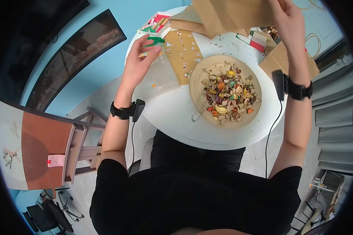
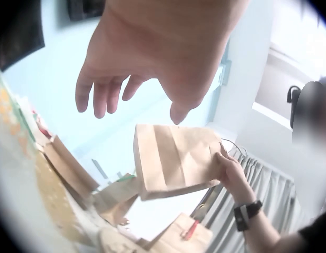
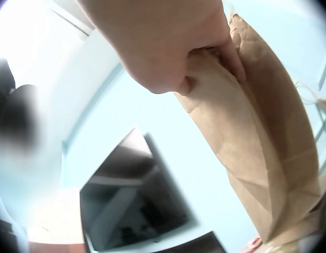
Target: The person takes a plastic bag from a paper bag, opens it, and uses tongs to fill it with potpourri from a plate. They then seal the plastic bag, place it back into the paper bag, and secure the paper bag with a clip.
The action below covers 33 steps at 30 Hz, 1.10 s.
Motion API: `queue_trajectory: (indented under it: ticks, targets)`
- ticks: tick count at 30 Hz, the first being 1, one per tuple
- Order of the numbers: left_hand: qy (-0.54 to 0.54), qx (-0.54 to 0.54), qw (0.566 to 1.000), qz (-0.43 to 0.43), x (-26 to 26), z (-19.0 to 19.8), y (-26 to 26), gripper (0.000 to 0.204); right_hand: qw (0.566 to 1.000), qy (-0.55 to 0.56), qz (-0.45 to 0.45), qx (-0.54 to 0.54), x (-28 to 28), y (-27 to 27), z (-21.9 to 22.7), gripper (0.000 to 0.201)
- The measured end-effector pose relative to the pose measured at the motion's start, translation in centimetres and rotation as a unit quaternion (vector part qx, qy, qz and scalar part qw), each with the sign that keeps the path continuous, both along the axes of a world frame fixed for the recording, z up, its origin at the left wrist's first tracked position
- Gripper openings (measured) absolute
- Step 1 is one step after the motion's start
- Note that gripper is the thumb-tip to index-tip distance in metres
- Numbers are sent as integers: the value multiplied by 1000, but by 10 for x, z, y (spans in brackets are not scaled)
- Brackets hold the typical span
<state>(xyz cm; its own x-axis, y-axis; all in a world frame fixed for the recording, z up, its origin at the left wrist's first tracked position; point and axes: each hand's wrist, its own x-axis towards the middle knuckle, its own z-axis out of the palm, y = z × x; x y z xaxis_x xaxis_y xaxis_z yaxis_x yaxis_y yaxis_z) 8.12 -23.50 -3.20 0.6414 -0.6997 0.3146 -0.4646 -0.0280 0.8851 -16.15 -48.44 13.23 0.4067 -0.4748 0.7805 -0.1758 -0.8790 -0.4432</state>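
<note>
My right hand (image 1: 289, 23) grips a brown paper bag (image 1: 231, 17) by its edge, holding it up over the far side of the table. In the right wrist view the thumb and fingers pinch the paper of the bag (image 3: 226, 121). Over the table's left side my left hand (image 1: 140, 64) is raised with nothing in it, its fingers spread and slightly bent. Below that hand lie a clear plastic sheet (image 1: 157, 78) and a brown printed paper (image 1: 182, 51). A round wooden plate (image 1: 196, 92) bears a heap of dried petals and slices (image 1: 231, 94).
A clear-looking utensil (image 1: 198, 112) rests on the plate's left rim. At the far left stands a white box (image 1: 144, 30) with red and green pieces. Another brown bag (image 1: 276, 60) and a red-and-white box (image 1: 258, 41) are at the right. Cords hang from both wrist cameras.
</note>
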Motion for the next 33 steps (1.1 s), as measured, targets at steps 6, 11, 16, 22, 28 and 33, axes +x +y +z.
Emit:
queue_trajectory:
  ticks: [6, 11, 16, 22, 28, 33]
  targets:
    - [300, -280, 896, -172, -31, 13, 4, 78, 922, -173, 266, 223, -22, 79, -14, 31]
    - [242, -384, 887, -84, -33, 12, 75, 68, 878, -71, 311, 356, -62, 103, -55, 34]
    - [153, -341, 927, 20, -57, 31, 123, 74, 640, -231, 498, 537, -85, 104, -125, 44]
    - [-59, -175, 983, 12, -131, 123, 108, 65, 501, -297, 332, 742, -73, 120, -170, 62]
    - [-43, -207, 975, 74, -173, 154, 81, 57, 344, -287, 606, 658, -90, 102, -207, 62]
    - [22, -219, 970, 100, -166, 152, 84, 57, 491, -235, 455, 705, -103, 109, -214, 58]
